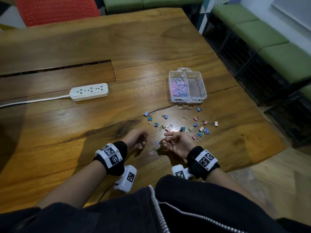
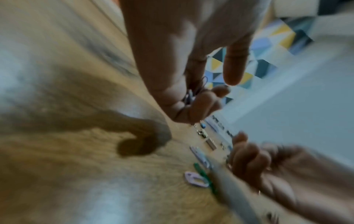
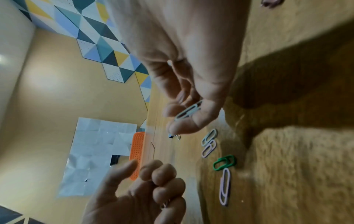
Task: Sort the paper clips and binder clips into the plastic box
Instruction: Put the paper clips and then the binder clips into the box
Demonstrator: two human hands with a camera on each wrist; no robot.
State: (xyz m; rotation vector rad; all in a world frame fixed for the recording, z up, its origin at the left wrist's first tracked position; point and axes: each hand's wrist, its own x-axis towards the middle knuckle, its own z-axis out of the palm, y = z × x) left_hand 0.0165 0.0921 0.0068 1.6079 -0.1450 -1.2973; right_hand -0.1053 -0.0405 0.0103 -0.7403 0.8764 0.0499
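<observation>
Four paper clips (image 1: 155, 146) lie loose on the tabletop (image 1: 67, 132) between the hands. The left hand (image 1: 137, 139) curls around a few gathered clips; the right hand (image 1: 176, 143), palm up and half-cupped, cradles more. Just beyond the fingers, every binder clip (image 1: 181, 123) waits unsorted. Farther off, the box (image 1: 187, 87) holds paper clips in one compartment, the other bare. Roughly halfway, I judge.

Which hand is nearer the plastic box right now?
Right. The right hand sits below the plastic box, slightly to its left; the left hand is farther left, beyond the right hand.
</observation>
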